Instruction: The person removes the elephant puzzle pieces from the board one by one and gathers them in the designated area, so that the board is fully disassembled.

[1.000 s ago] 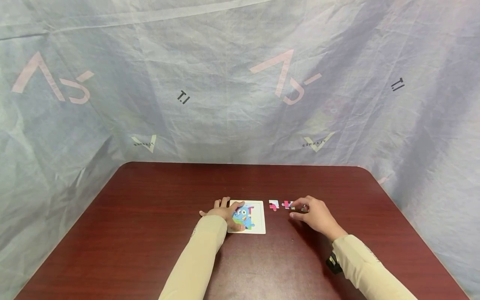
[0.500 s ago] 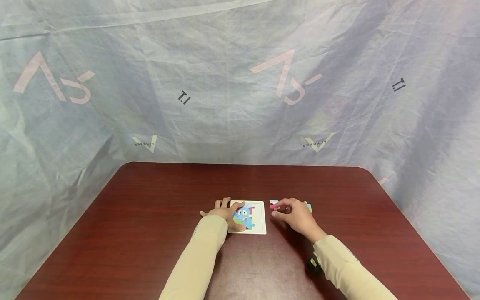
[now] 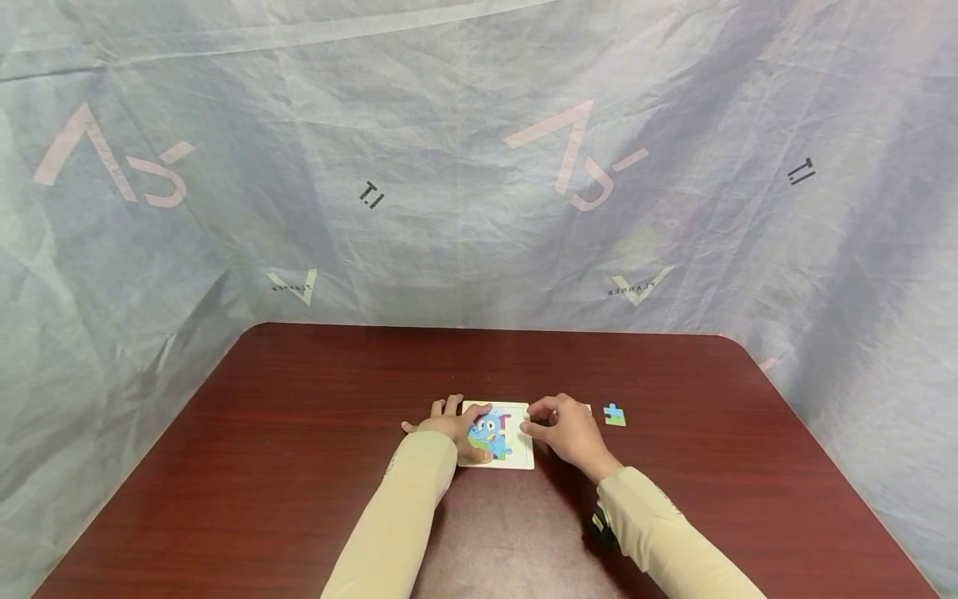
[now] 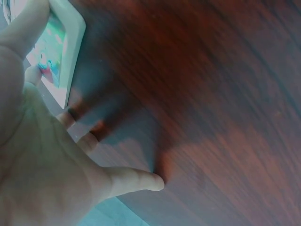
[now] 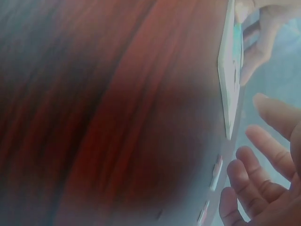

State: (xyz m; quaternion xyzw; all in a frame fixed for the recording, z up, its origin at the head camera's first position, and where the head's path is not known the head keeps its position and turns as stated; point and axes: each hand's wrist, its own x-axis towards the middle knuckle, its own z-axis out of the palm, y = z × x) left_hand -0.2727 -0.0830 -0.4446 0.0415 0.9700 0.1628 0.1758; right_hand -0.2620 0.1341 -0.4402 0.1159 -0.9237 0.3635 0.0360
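My left hand (image 3: 447, 426) rests with spread fingers at the left side of a white puzzle board (image 3: 522, 453). Its thumb and index finger lie on the board, and part of a blue cartoon picture (image 3: 491, 427) shows between them. The other fingers reach past the board onto the table. At the board's right edge hovers my right hand (image 3: 569, 433), thumb and index finger bent and apart. In the right wrist view nothing shows between those fingers, and two thin jigsaw pieces (image 5: 216, 173) lie on the table beside them.
A blue and green jigsaw piece (image 3: 615, 415) lies on the table to the right of my right hand. The reddish-brown table (image 3: 337, 499) ends at a hanging grey cloth (image 3: 449, 249) behind it.
My right hand has moved left, from over the loose pieces to the board's right edge, uncovering the blue and green piece. My left hand has stayed on the board.
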